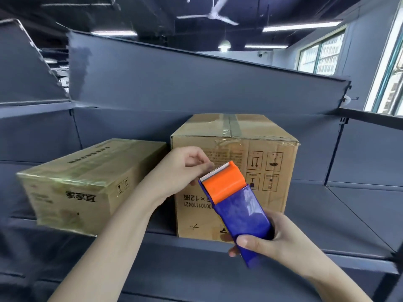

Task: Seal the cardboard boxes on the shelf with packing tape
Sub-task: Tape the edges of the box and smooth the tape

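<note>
Though at dispenser (237, 205), L hand (185, 168) part-hidden.

Overhead on the dark ceiling: white ceiling fan (214, 15), lit tube lights (302, 26), one pendant lamp (224, 45). Far right: bright windows (320, 54).

The left forearm (122, 232) and right forearm (327, 275) are bare to the frame's edge. The left grip (185, 168) and right grip (272, 243) are ungloved, and the right thumbnail (242, 240) looks short, though blurred.
</note>
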A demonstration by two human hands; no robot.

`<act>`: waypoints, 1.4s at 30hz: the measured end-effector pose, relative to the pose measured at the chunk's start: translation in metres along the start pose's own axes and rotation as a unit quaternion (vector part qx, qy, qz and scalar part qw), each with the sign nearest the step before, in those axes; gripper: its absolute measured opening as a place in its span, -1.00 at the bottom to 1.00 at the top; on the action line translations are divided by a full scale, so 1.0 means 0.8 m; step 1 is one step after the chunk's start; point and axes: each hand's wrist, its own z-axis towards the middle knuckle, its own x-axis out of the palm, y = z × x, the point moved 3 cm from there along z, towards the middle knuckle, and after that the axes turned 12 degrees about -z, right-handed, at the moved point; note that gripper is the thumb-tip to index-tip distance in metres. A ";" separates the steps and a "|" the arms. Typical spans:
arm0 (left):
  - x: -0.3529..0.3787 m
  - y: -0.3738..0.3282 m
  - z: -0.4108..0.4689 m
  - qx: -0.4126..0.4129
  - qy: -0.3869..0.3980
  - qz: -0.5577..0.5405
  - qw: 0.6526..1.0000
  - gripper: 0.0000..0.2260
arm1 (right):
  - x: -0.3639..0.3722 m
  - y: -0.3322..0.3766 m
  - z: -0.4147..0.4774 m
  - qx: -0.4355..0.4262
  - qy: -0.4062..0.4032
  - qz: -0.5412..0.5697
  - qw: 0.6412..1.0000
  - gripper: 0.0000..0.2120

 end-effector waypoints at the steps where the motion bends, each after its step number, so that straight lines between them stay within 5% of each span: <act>1: -0.008 0.006 -0.002 -0.011 -0.003 0.003 1.000 -0.87 | 0.006 0.001 0.006 0.001 0.008 0.004 1.000 -0.85; 9: -0.062 0.017 -0.011 -0.026 0.000 -0.055 0.998 -0.69 | 0.020 0.019 0.053 0.005 0.064 -0.003 0.998 -0.89; 15: -0.088 0.004 0.026 0.052 -0.101 -0.071 0.991 -0.81 | 0.004 0.053 0.100 -0.032 0.032 -0.099 0.994 -0.70; 20: -0.097 0.014 0.044 0.027 -0.111 -0.043 0.992 -0.85 | 0.002 0.050 0.117 -0.022 0.032 -0.134 0.990 -0.39; 25: -0.099 0.011 0.052 0.020 -0.143 -0.057 0.988 -0.87 | -0.025 0.065 0.127 -0.002 0.073 -0.143 0.987 -0.82; 32: -0.118 -0.001 0.075 -0.007 -0.218 -0.078 0.973 -0.87 | -0.084 0.135 0.180 0.056 0.146 -0.246 0.957 -0.20; 42: -0.177 0.038 0.061 -0.093 -0.311 -0.106 0.940 -0.87 | -0.148 0.143 0.190 0.112 0.183 -0.305 0.928 -0.43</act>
